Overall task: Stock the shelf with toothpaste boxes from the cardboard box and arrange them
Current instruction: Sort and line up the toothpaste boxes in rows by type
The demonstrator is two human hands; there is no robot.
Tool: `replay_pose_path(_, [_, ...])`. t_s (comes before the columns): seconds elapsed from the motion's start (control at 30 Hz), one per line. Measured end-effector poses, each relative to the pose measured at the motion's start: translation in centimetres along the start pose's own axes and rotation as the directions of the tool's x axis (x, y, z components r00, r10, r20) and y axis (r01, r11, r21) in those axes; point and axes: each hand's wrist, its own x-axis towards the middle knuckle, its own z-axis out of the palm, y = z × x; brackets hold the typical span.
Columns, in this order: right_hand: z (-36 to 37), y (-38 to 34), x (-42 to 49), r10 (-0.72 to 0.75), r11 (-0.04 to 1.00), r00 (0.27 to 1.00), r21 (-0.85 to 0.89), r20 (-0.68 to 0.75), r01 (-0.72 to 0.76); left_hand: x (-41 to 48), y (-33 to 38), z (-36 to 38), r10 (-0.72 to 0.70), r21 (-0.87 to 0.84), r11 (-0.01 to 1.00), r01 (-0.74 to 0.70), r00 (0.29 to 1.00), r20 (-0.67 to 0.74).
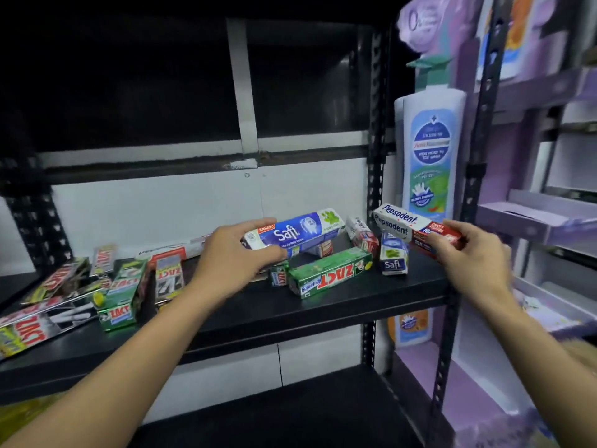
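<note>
The black shelf (323, 305) in front of me runs across the middle of the frame. Right of centre a green Zact box (329, 273) lies flat and slanted, with a smaller Zact box (278, 279) just beside its left end. Behind them sits a small red-and-white box (323, 248). Further right a Safi box (393, 257) points its end at me, and a leaning Pepsodent box (361, 234) stands just behind it. At the left a second green Zact box (121, 295) and a black-and-white Zact box (168, 278) lie lengthwise, side by side. A loose pile of Zact boxes (35, 324) fills the lower left. A long white box (174, 250) lies along the back.
</note>
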Motion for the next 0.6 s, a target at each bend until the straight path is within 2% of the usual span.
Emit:
replay_pose_path(0.1, [1.4,1.0,-0.2,0.001,1.000,0.994,-0.019,-0.113,-0.003,2.7,-0.2,2.8,-0.007,-0.024,1.000,0.006,0.999,-0.051])
replay_pose_path(0.17, [2.7,2.0,-0.4,0.004,0.999,0.992,-0.035,-0.129,-0.009,4.3,-0.4,4.8,-0.023,-0.036,0.999,0.020,0.997,-0.068])
replay_pose_path(0.33, [5.9,4.1,-0.8,-0.020,0.978,0.994,-0.205,0.108,0.042,6.6,-1.0,10.0,-0.071,0.005,0.997,0.071,0.995,-0.071])
replay_pose_path(0.43, [6.3,3.9,-0.6,-0.068,0.963,0.984,-0.247,0.162,0.107,6.8,-1.7,12.0,-0.109,0.100,0.988,0.116,0.991,-0.077])
replay_pose_path(0.6, [5.9,4.7,0.0,-0.049,0.972,0.986,-0.220,0.162,0.084,7.0,-3.2,12.6,-0.118,0.277,0.952,0.131,0.991,-0.062])
